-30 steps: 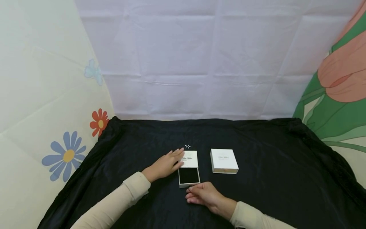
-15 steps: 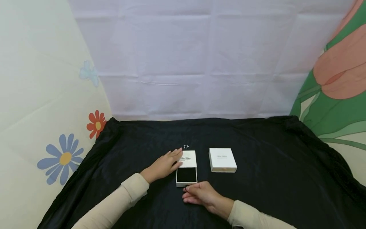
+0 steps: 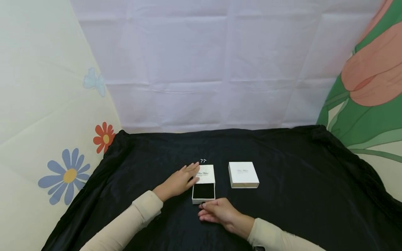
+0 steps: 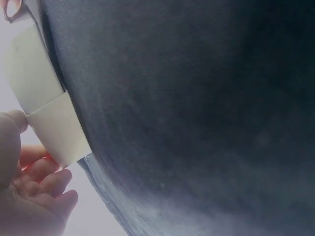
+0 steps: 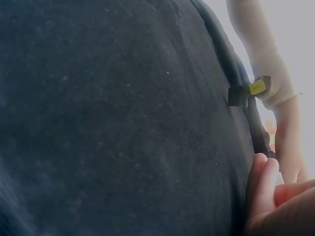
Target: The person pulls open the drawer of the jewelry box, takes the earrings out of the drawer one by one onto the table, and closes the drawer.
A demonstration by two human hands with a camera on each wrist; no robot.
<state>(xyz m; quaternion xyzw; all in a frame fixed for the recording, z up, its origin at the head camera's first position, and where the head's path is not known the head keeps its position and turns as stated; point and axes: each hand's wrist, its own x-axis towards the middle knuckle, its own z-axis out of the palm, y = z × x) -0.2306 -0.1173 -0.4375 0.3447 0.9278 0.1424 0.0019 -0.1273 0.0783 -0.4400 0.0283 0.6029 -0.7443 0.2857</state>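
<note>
A white slide-out drawer box has its sleeve at the back and its drawer pulled out toward the front. The drawer shows a black inside. My left hand lies on the left part of the sleeve, with fingers stretched over its top. In the left wrist view, the thumb touches the sleeve's edge near the drawer. My right hand pinches a small black ribbon pull at the drawer's front. In the right wrist view the right fingers show, but the pull is hidden.
A second white box, shut, stands to the right. Two tiny shiny T-shaped pieces lie behind the open box. Black cloth covers the table, with a white sheet hanging behind it.
The head view has shifted slightly, so everything sits a little further left. Both hands keep their places on the box, and the drawer stays out by about the same amount.
</note>
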